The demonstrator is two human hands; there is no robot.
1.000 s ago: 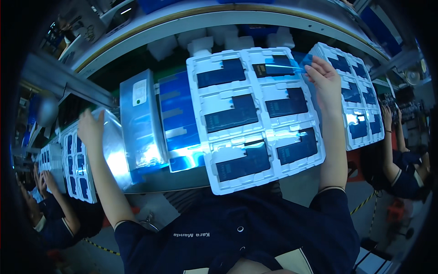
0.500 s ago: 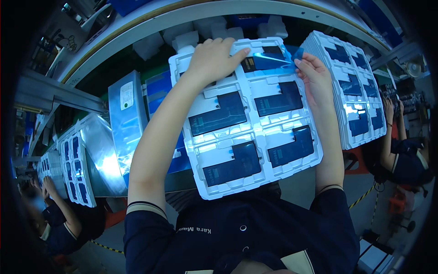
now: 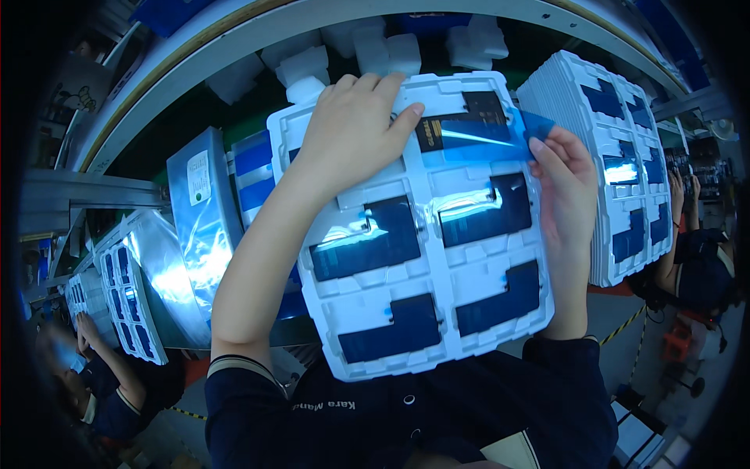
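Head view: left hand [image 3: 355, 129] lies over upper-left of white tray [image 3: 431, 250], thumb spread from fingers. Tray holds dark L-shaped pieces [image 3: 496, 220]. Blue film [image 3: 484, 142] covers part of upper-right piece, end pinched by right hand [image 3: 566, 173]; tray stack [image 3: 548, 92] beyond.

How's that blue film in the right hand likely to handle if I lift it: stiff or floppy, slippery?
The blue film is probably light and bendable, being a thin, see-through sheet. Its glossy streak suggests a slippery surface, so the right hand pinching its end could lose grip.
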